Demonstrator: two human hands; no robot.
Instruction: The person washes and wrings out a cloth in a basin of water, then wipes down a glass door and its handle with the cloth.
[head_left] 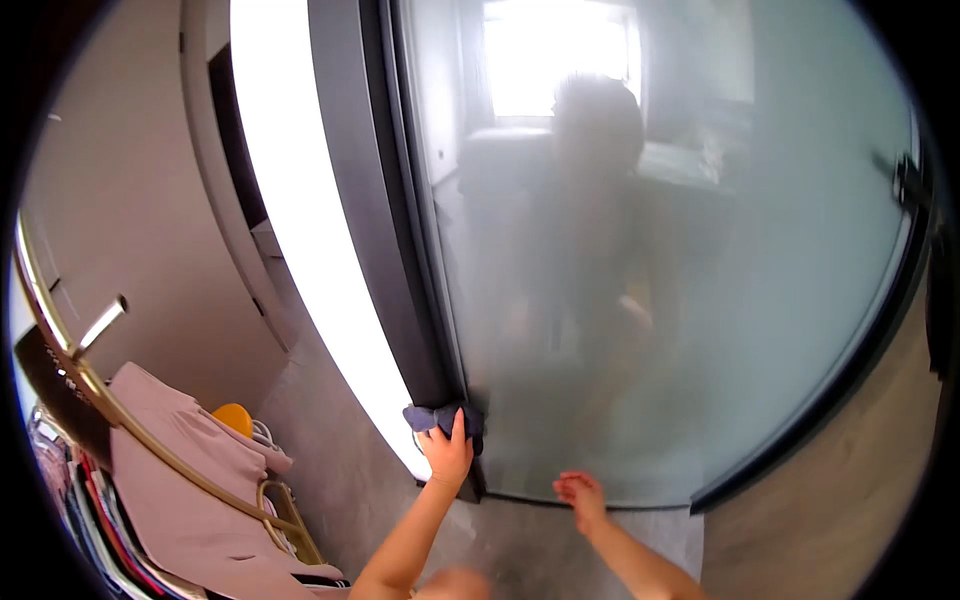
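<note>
My left hand (449,452) presses a dark grey-blue cloth (445,418) against the lower part of a dark vertical frame (375,200). A bright white lit strip (300,190) runs along the frame's left side. To the right stands a large frosted glass panel (700,330) with a blurred reflection of a person in it. My right hand (580,493) is near the panel's bottom edge, fingers loosely curled, with no object visible in it. Whether its fingertips touch the glass cannot be made out.
At the lower left, a gold-coloured rail (180,460) stands before a pink garment (170,500) and several hanging clothes (95,520). Behind them is a yellow round item (233,419). A black handle (908,184) sits at the panel's right edge, above grey flooring (360,480).
</note>
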